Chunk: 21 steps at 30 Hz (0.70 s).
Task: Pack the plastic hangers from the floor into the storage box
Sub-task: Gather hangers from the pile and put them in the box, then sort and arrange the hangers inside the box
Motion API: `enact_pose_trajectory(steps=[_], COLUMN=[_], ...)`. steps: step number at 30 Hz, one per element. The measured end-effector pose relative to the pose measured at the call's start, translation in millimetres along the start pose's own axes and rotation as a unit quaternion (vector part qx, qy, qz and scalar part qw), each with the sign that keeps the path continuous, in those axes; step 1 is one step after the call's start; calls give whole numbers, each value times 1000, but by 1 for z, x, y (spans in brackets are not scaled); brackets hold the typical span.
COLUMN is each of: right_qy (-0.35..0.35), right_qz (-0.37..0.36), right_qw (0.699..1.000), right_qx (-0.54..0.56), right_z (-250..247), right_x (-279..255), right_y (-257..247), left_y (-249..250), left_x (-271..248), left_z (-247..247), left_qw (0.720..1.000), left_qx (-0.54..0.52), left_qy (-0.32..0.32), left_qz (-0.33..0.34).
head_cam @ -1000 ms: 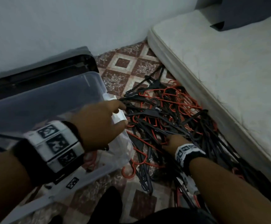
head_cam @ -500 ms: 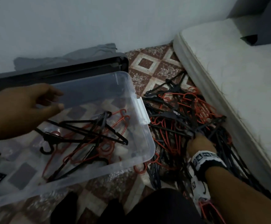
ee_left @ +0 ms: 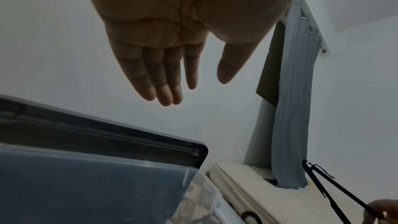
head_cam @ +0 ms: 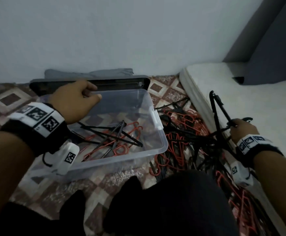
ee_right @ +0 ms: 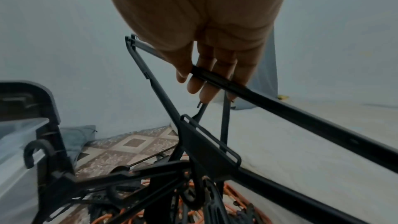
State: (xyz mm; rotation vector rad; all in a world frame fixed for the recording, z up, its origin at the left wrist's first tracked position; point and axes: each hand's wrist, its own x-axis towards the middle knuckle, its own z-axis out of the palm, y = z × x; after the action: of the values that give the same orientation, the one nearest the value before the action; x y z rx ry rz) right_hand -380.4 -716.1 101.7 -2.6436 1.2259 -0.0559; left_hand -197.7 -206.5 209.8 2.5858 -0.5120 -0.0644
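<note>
At the top centre of the frame the right hand (ee_right: 206,43) pinches the bar of a thin black plastic hanger (ee_right: 280,106) between thumb and fingers, above a tangled pile of black and orange plastic hangers (ee_right: 163,193) at the bottom, beside a white mattress (ee_right: 301,134).

A dim, cool, even light is seen in all three views, with no hard shadows or glare. The left hand (head_cam: 74,101) is smeared by motion blur. Near the storage box (head_cam: 157,147), straight edges are bent by wide-angle distortion.
</note>
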Motion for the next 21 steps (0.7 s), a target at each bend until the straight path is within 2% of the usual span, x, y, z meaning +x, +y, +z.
enact_pose_trajectory(steps=[3,8,12,14,19,21], right_qy=[-18,-26,-149,-169,-144,-107], right_qz=[-10,-13,-15,-28,-73,-126], right_qw=[999,999,979,975,983,985], right_qx=[-24,-29,-139,-143,-84,-58], right_z=[-1,51,91,99,75,50], right_x=[2,-9,-9,-3,12,13], right_y=[1,11,24,18,-55,-102], left_y=[-6,-28,-49,-58,-97,-121], left_x=[-9,-1,9,12,32,48], left_z=[13,24,40,40,32,27], left_qw=[1000,1000,999,998,994,990], left_qx=[-3,-5,10,19,77,95], left_qy=[-22,-17,-42,-66,-51,-22], left_qz=[-3,7,4,-11,-57,-102])
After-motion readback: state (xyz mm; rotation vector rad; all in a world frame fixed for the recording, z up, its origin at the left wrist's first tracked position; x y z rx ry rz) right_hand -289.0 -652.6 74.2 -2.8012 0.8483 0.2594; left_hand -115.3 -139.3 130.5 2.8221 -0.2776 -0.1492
